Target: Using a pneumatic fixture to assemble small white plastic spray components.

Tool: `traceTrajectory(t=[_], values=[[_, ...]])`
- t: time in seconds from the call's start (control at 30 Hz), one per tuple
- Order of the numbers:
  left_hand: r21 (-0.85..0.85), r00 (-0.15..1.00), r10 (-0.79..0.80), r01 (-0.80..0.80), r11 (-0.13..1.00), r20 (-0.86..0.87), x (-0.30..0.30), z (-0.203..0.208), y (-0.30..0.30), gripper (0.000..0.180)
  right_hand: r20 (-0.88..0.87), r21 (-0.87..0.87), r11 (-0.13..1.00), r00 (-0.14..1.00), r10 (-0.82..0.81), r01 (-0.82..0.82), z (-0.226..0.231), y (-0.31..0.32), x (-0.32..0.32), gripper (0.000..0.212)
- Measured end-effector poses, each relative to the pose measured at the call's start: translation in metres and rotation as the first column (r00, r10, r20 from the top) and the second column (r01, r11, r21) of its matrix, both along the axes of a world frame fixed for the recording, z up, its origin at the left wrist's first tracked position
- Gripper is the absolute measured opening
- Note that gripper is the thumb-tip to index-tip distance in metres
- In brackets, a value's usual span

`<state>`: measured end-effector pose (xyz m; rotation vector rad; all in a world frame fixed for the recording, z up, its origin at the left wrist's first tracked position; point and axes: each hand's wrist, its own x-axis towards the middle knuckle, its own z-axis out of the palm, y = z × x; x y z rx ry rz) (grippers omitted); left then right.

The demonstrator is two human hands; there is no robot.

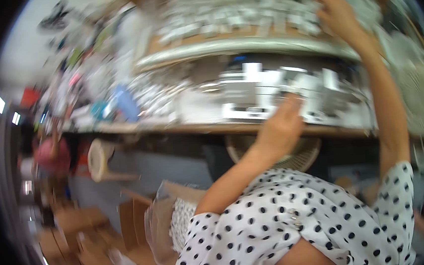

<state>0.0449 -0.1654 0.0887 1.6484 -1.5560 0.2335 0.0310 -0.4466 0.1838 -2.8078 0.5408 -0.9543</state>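
My left hand (282,128) is over the front of the workbench, its fingers closed together at a white and grey bench fixture (268,85) with block-shaped parts. Whatever is between those fingertips is blurred. Farther up and to the right, my right hand (338,17) reaches to a raised cardboard tray (244,32) spread with many small white plastic pieces (235,16). Its fingers are curled at the right side of the pieces; a piece in them cannot be made out. A grey block (331,93) stands at the fixture's right end.
A rolled clear plastic edge (235,46) runs along the tray's front. More white pieces (159,94) lie left of the fixture, near a blue item (127,103). Below are a stool (99,159), a bag-lined box (179,220) and cardboard boxes (88,242). Another person (52,155) is far left.
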Motion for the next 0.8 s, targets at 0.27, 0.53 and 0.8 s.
traceTrajectory(t=[0.27,0.53,0.8], values=[[-0.116,0.996,-0.086,0.090,0.989,0.035,-0.018,-0.030,0.049,0.025,-0.139,0.016,0.997,0.987,0.083,-0.082,-0.032,-0.072,0.011,0.030],[-0.041,0.989,-0.026,0.033,0.999,0.144,-0.028,-0.089,0.100,0.021,-0.092,-0.108,0.993,0.995,0.045,-0.055,0.008,-0.040,-0.043,0.066],[0.538,0.988,0.128,-0.063,0.841,-0.085,-0.033,-0.155,0.121,0.028,0.396,0.608,0.708,0.910,0.122,-0.359,-0.016,0.014,-0.070,0.024]])
